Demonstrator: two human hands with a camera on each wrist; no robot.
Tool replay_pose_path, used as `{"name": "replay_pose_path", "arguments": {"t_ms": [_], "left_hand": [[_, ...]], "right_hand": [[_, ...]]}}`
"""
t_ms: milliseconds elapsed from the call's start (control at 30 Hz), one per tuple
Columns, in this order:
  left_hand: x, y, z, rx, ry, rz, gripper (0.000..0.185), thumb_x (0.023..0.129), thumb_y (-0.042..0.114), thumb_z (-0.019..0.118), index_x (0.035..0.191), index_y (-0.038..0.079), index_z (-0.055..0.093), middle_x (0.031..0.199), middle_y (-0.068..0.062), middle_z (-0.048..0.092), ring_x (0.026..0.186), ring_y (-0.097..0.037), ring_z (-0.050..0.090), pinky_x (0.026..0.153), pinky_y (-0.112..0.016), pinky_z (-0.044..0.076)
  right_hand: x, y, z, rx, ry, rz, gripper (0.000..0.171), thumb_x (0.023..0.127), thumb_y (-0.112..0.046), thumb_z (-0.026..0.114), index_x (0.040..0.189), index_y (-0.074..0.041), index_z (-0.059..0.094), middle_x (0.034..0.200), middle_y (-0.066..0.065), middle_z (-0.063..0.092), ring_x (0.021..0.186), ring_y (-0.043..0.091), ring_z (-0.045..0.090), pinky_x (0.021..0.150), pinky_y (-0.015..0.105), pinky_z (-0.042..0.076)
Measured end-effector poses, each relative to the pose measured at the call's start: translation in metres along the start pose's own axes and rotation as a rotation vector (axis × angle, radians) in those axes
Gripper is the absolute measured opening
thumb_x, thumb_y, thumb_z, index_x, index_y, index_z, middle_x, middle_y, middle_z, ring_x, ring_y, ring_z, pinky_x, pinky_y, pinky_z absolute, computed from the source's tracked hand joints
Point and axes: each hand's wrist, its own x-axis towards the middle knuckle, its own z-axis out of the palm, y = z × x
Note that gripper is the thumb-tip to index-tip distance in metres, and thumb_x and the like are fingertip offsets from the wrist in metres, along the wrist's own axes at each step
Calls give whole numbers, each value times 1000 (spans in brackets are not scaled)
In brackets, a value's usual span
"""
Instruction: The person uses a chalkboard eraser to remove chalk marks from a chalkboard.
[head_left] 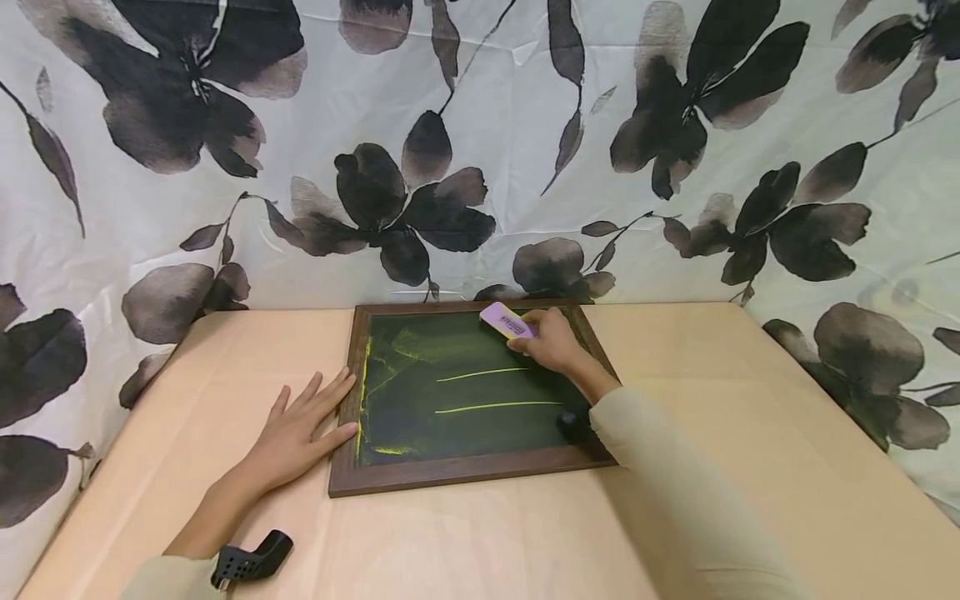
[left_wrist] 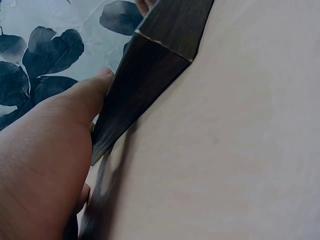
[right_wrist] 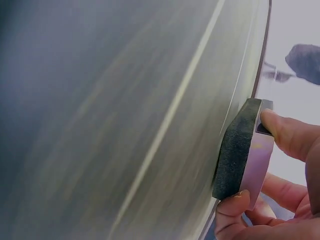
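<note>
A small chalkboard (head_left: pixel 457 392) in a dark wooden frame (head_left: pixel 465 473) lies flat on the table. Its green surface (right_wrist: pixel 125 125) is smeared with yellow chalk and bears two yellow lines. My right hand (head_left: pixel 551 340) grips a pink eraser (head_left: pixel 506 321) with a dark felt pad (right_wrist: pixel 235 150) and presses it against the board near its far edge. My left hand (head_left: pixel 300 429) lies flat on the table, fingers straight, touching the left side of the frame (left_wrist: pixel 145 75).
The table (head_left: pixel 712 417) is covered in tan paper. A curtain (head_left: pixel 480 142) with black flowers hangs close behind and on both sides. Black wrist camera mounts show at my left sleeve (head_left: pixel 251 560) and right wrist (head_left: pixel 573 425).
</note>
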Motion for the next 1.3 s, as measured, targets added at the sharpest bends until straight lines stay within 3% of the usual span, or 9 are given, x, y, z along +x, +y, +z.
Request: {"name": "replay_pose_path", "arguments": {"t_ms": [600,833,1100,1300], "left_hand": [[3,-2,-1,8,4,10,70,94,49,54,152,19,30,156,-5,26,141,-39,17,106,-66,1],[2,-1,1,2,15,12,70,93,49,55,151,17,32,155,-5,27,141,-39,18,107,-66,1],[0,-1,5,11,23,15,71,93,50,55,151,18,32,155,-4,27,141,-38,18,107,-66,1],[-1,-1,6,14,45,20,70,93,49,56,151,17,33,155,-4,29,141,-39,20,106,-66,2]], "right_hand": [[20,-64,46,-53,-106,-109,49,82,-22,77,121,4,62,101,15,56,93,26,47,79,36,44],[22,-86,60,-73,-160,-201,49,83,-22,76,122,4,62,100,16,56,89,25,47,77,34,43],[18,-88,60,-121,-207,-253,50,85,-23,72,127,1,59,98,13,53,85,23,46,74,32,42],[14,-88,56,-115,-295,-324,49,87,-22,72,129,-2,58,106,12,51,86,21,44,72,31,40]]}}
